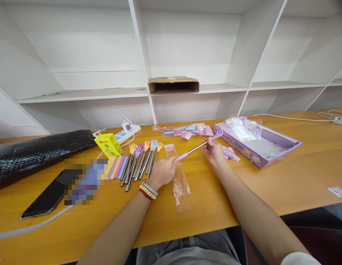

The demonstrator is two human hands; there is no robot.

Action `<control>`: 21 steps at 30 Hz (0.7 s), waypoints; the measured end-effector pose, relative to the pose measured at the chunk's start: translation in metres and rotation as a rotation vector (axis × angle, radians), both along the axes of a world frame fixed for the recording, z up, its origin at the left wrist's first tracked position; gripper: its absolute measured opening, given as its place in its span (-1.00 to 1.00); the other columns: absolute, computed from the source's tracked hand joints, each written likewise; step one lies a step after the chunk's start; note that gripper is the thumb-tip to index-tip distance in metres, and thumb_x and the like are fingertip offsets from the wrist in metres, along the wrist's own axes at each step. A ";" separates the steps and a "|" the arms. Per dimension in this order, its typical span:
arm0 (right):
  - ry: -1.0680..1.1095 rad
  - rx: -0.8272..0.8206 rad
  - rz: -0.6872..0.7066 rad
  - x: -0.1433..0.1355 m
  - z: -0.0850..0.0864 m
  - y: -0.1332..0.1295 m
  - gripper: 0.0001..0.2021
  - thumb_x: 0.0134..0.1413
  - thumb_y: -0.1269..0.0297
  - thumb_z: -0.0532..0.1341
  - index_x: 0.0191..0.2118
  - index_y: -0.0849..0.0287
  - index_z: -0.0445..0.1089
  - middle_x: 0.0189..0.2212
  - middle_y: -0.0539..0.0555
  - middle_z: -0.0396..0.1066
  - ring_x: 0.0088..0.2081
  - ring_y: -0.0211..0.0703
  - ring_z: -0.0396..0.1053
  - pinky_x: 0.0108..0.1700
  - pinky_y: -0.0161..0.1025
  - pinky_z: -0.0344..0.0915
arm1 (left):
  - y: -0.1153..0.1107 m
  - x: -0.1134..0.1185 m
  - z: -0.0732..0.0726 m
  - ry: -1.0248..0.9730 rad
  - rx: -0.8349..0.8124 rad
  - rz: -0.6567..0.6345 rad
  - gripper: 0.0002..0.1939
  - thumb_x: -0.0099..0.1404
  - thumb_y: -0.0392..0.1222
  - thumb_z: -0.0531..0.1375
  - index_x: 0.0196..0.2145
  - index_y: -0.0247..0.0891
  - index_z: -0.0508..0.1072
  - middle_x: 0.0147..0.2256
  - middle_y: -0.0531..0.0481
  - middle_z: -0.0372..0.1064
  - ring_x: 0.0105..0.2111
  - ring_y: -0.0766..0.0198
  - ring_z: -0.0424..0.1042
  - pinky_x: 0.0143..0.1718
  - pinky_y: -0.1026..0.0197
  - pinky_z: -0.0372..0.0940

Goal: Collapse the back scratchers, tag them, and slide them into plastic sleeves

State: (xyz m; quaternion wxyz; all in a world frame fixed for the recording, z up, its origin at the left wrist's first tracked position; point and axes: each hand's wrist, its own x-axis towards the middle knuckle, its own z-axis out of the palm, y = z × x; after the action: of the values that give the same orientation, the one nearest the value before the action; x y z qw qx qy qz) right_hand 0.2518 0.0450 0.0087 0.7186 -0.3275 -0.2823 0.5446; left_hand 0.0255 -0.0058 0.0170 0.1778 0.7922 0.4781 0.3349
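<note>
Between my hands stretches a back scratcher (197, 148) with a purple handle, a metal rod and a purple claw head. My left hand (163, 170) is closed on its handle end. My right hand (214, 151) grips the rod close to the claw. Below my left hand a clear plastic sleeve (183, 191) with a pink header lies flat on the table. To the left are several metal rods with coloured claw heads (142, 158), beside a row of pastel handles (117, 167). Packed scratchers (184, 129) lie behind my hands.
A purple tray box (259, 154) with clear bags stands at the right, pink cards (231, 153) beside it. At the left are a yellow box (109, 144), a power strip (128, 133), a phone (46, 198) and a black wrapped roll (44, 152). A cardboard box (173, 80) sits on the shelf.
</note>
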 end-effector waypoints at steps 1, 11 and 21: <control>0.024 0.006 -0.049 0.008 0.002 0.002 -0.79 -0.20 0.23 0.32 -0.52 0.23 0.31 -0.54 0.02 0.40 -0.62 -0.42 0.18 -0.66 -0.45 0.08 | 0.001 -0.001 0.001 -0.019 -0.003 -0.008 -0.71 0.25 0.01 0.02 -0.52 -0.18 0.31 -0.61 0.05 0.23 -0.59 0.25 0.20 -0.49 0.26 -0.08; 0.036 0.148 0.103 -0.012 0.019 -0.018 -0.70 -0.08 0.00 0.21 -0.41 0.17 0.32 -0.45 0.03 0.40 -0.43 -0.24 0.36 -0.43 -0.28 0.29 | -0.002 0.007 0.005 0.334 0.097 0.057 -0.70 0.34 -0.03 -0.15 -0.36 -0.19 0.28 -0.48 -0.03 0.32 -0.46 0.19 0.32 -0.46 0.23 0.02; 0.163 0.047 0.422 -0.061 0.006 -0.042 -0.54 -0.01 0.12 0.16 -0.70 0.17 -0.10 -0.78 -0.10 -0.05 -0.61 -0.29 0.14 -0.29 -0.16 0.28 | -0.015 0.026 -0.005 0.199 0.081 -0.036 -0.78 0.31 -0.21 -0.09 -0.12 -0.24 0.23 -0.16 -0.15 0.29 -0.18 0.14 0.32 -0.19 0.13 0.20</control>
State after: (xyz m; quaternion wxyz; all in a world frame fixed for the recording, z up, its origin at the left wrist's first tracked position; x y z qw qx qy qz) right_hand 0.1908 0.0034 0.0147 0.6167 -0.1990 -0.2981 0.7009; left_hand 0.0519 -0.0205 0.0123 0.1031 0.8365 0.4651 0.2707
